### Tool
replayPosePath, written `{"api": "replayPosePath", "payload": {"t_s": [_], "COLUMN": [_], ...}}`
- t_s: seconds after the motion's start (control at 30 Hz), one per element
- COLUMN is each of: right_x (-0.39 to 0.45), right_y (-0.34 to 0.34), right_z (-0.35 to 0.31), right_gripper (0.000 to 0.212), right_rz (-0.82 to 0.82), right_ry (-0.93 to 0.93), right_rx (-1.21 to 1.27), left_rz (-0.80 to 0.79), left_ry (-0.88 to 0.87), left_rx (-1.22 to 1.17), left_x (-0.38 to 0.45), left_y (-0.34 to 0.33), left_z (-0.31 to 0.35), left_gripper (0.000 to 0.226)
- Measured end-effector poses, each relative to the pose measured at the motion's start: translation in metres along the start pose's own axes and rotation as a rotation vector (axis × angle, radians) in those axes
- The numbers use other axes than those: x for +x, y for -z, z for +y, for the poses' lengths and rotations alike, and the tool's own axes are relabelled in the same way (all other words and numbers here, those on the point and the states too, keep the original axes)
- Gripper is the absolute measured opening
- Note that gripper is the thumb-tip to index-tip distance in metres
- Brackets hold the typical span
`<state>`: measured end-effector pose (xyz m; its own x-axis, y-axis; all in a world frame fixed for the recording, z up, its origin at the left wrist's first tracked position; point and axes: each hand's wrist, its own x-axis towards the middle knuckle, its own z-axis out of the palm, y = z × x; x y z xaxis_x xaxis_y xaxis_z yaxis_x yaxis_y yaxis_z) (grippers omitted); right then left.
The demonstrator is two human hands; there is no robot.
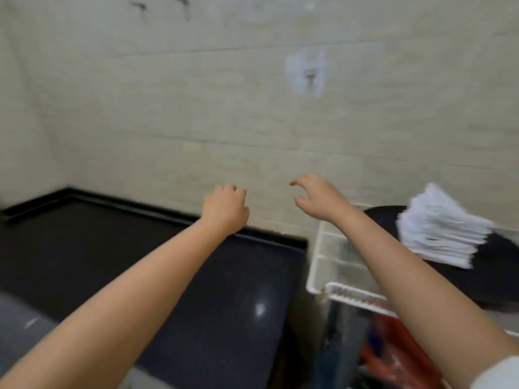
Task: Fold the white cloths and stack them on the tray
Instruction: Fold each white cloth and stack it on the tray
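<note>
Both your arms reach forward over a black counter. Your left hand is curled into a loose fist, holding nothing. Your right hand is empty, fingers spread and bent. Folded white cloths sit stacked on a dark tray at right.
</note>
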<state>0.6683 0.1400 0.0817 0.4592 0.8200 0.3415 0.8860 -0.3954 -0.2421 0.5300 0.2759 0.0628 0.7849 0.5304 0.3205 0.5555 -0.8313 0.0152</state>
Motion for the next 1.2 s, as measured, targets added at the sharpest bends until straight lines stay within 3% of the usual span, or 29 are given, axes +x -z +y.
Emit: {"api": "replayPosePath", "payload": {"t_s": [0.23, 0.53, 0.9, 1.2], "right_x": [0.054, 0.048, 0.104, 0.109], "right_y": [-0.100, -0.207, -0.319, -0.402], "right_z": [-0.261, -0.543, -0.831, -1.039], "right_gripper": [0.043, 0.045, 0.046, 0.043], "right_rz": [-0.147, -0.276, -0.386, -0.539], "right_ry": [0.324, 0.805, 1.169, 1.333], "right_rx": [0.164, 0.275, 0.330, 0.414], "left_rz": [0.014, -0.065, -0.069, -0.002], "left_ry": [0.464, 1.005, 1.377, 1.615], "left_rx": [0.276, 0.418, 0.462, 0.452], "left_x": [-0.145, -0.339, -0.432, -0.526], "left_y": [0.045, 0.083, 0.103, 0.124], "left_z": [-0.230, -0.421, -0.665, -0.815], "left_gripper": [0.034, 0.038, 0.039, 0.038]}}
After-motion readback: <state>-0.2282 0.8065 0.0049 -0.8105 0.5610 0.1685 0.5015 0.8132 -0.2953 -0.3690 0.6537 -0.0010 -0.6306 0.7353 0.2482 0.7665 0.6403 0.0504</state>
